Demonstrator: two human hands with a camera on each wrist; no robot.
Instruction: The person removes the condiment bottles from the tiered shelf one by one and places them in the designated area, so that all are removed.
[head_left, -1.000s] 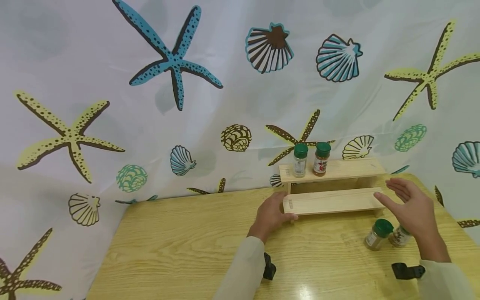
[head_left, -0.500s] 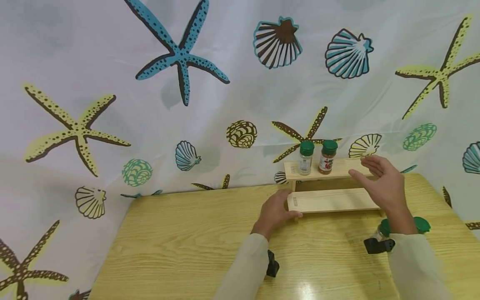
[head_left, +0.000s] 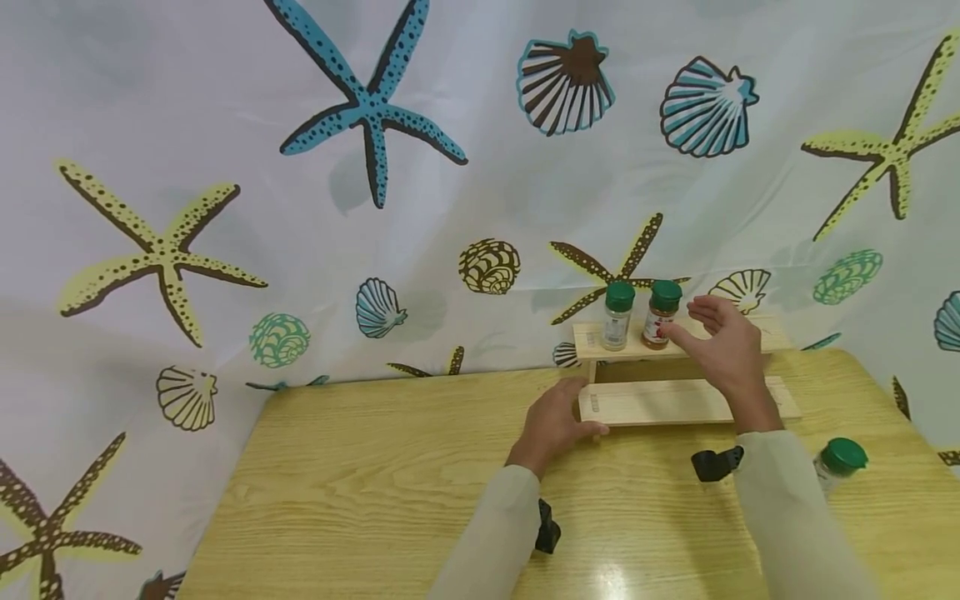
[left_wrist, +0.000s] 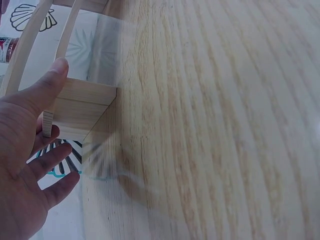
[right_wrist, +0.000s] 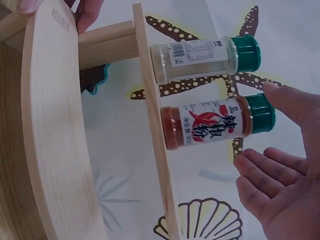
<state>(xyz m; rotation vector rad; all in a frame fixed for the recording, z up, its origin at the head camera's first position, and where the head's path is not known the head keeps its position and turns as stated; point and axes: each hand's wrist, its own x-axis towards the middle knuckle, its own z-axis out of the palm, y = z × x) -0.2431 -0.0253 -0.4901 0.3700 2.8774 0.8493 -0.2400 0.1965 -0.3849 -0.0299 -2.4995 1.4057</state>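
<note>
A two-step wooden shelf rack (head_left: 660,403) stands at the back of the table. My left hand (head_left: 553,423) holds the left end of its lower board, thumb on the front and fingers behind; the left wrist view shows this hand (left_wrist: 30,155) close up. On the upper board stand a clear spice jar (head_left: 617,318) with a green cap and a red chili powder jar (right_wrist: 207,121), also green-capped. My right hand (head_left: 722,346) is beside the chili powder jar, fingers spread around its right side. Its thumb is near the cap; contact cannot be told.
Another green-capped spice jar (head_left: 840,462) stands on the wooden table (head_left: 360,475) at the right, partly behind my right sleeve. A cloth (head_left: 420,208) printed with shells and starfish hangs behind the rack.
My right hand has moved left and up from above the table jars to the chili powder jar. My right forearm now hides one table jar. The left hand has kept its hold on the rack.
</note>
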